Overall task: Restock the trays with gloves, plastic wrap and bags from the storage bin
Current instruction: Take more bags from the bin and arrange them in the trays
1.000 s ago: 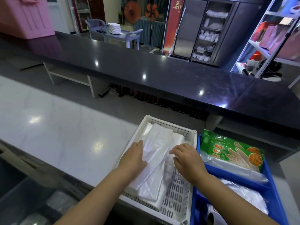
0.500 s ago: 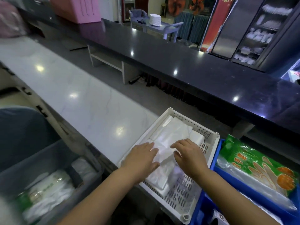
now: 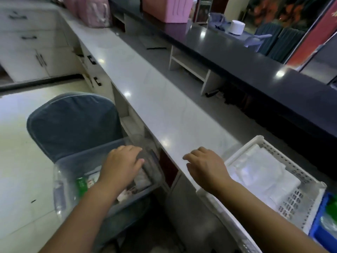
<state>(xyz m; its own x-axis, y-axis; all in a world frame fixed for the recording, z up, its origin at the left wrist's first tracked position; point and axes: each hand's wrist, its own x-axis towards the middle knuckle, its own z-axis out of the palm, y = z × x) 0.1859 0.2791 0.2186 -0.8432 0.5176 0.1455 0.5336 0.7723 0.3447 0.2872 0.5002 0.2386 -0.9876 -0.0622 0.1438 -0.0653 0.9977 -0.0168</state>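
A clear plastic storage bin [image 3: 60, 189] sits low at the left, below the counter, with packets inside, one green-printed [image 3: 82, 184]. My left hand [image 3: 122, 161] hovers over the bin's far right part, fingers spread, holding nothing. My right hand [image 3: 204, 165] floats above the white counter, fingers apart and empty, just left of the white perforated tray [image 3: 299, 199]. Folded clear plastic bags [image 3: 255, 170] lie in that tray. A blue tray [image 3: 322, 232] with a green glove packet [image 3: 332, 207] shows at the right edge.
A blue-grey padded chair [image 3: 73, 121] stands behind the bin. The long white counter [image 3: 149, 92] runs away from me, with a raised black counter [image 3: 246, 57] behind it. Pink containers [image 3: 167, 8] and white cabinets [image 3: 32, 42] sit at the far end.
Both hands have left the bags in the white tray and moved left. My left hand now reaches over the storage bin; the view has swung left and down.
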